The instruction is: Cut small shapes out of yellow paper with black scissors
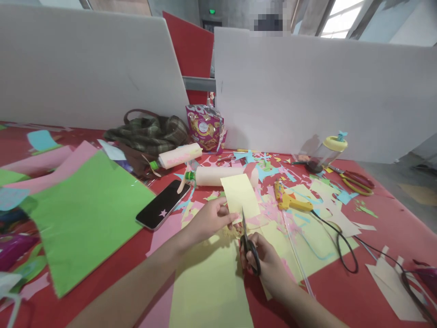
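Observation:
My left hand (210, 218) pinches the lower edge of a small pale yellow paper piece (241, 195) and holds it up above the table. My right hand (264, 264) grips black-handled scissors (248, 241), fingers through the loops, blades pointing up into the bottom edge of that yellow piece. A larger pale yellow sheet (208, 287) lies flat under both hands on the red table (341, 291).
A black phone (163, 204) lies left of my hands beside a big green sheet (85, 214). Two glue bottles (205, 175), a yellow glue gun (290, 200) with a black cord, red scissors (357, 181), a snack bag (205, 127) and paper scraps surround them. White partitions (307, 91) stand behind.

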Demonstrator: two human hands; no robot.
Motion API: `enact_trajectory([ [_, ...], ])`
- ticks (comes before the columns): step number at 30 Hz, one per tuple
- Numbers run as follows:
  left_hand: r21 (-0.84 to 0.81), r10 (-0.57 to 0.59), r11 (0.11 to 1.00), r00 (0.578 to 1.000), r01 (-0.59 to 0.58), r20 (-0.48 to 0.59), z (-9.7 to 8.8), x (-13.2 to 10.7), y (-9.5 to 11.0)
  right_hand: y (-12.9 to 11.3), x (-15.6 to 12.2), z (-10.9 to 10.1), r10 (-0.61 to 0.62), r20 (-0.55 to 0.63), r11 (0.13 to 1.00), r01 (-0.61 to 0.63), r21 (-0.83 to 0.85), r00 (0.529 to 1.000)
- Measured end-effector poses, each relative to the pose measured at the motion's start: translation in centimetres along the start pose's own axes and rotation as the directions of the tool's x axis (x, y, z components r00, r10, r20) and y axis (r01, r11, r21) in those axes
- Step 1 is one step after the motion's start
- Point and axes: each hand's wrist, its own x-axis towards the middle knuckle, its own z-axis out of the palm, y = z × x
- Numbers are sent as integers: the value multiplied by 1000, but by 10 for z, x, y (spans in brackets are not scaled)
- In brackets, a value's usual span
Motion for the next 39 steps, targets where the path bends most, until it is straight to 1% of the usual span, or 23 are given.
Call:
enact_trajectory([
  [4, 42, -13, 999, 1000, 12, 26, -3, 0, -1, -3, -1, 1, 11, -1, 1000, -11, -11, 1000],
  [10, 3, 19, 1000, 995, -19, 95, -10, 2, -8, -4, -1, 4, 9, 1, 1000, -9, 11, 1000],
  [16, 65, 23, 997, 990, -32, 140, -18, 3, -8, -2, -1, 2, 54, -2, 998, -54, 43, 999],
  [19, 38, 45, 998, 987, -52, 154, -20, 3, -7, -1, -1, 0, 78, 24, 995, -80, 68, 997],
  [22, 27, 40, 999, 984, -45, 172, -21, 3, -7, -1, -2, -2, 96, 44, 991, -100, 91, 994],
  [25, 69, 18, 997, 982, -31, 188, -21, 2, -8, -1, -2, -2, 100, 83, 989, -108, 100, 992],
  [27, 95, 11, 995, 975, -32, 221, -21, 2, -8, 0, -2, -2, 92, 111, 989, -104, 107, 990],
  [29, 106, 10, 994, 967, -39, 255, -21, 1, -7, 0, -2, -3, 82, 126, 988, -97, 120, 989],
  [31, 119, 7, 992, 966, -39, 258, -21, 0, -6, 2, -1, -3, 70, 134, 988, -88, 130, 989],
  [34, 126, 4, 991, 965, -39, 263, -22, -1, -4, 2, -2, -4, 73, 150, 989, -91, 117, 986],
  [39, 84, 13, 996, 947, -42, 322, -24, -1, 0, -4, -2, -3, 101, 155, 990, -114, 80, 983],
])
